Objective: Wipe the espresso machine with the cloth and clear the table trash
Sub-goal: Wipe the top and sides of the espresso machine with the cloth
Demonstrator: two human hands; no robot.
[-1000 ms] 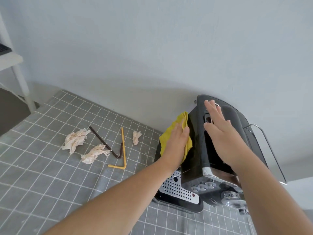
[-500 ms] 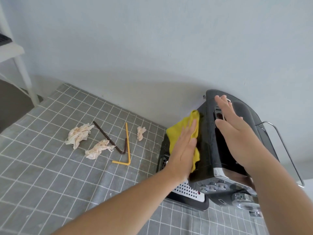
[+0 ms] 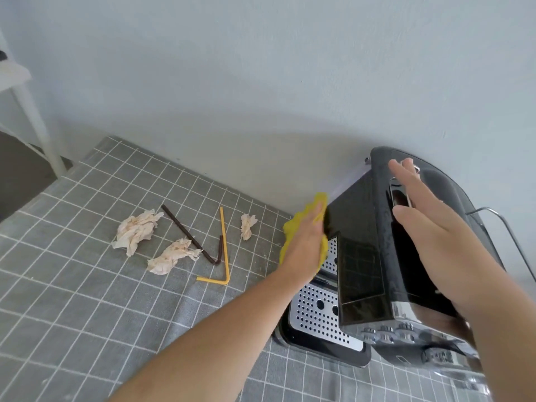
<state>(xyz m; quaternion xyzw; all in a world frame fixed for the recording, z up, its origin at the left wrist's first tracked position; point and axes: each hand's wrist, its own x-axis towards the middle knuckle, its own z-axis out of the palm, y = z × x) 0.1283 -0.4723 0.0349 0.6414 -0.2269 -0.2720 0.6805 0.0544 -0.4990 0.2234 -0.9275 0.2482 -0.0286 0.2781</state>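
1. Change since the earlier frames: the left hand [image 3: 304, 245] with the yellow cloth [image 3: 293, 227] has slid lower and toward the rear of the machine's left side panel; the right hand [image 3: 432, 236] stays flat on top
2. Espresso machine [image 3: 362, 256]: black, glossy, standing at the tabletop's far right edge against the wall [image 3: 261, 82]; perforated metal drip tray [image 3: 316, 311] juts out at its front, low down
3. Left grip: fingers held together and flat, palm pressing the cloth against the left panel; the cloth shows above and below the hand
4. Right grip: fingers straight, slightly spread, laid on the machine's top, pinching nothing
5. Tabletop [image 3: 87, 314]: grey cloth cover with a white grid
6. Trash, middle of the tabletop, toward the far edge: large crumpled tissue [image 3: 136, 232]; second crumpled tissue [image 3: 171, 256] just beside it; small tissue wad [image 3: 248, 226] nearer the machine
7. Brown bent straw [image 3: 188, 235] and yellow bent straw [image 3: 223, 250], lying side by side between the tissues
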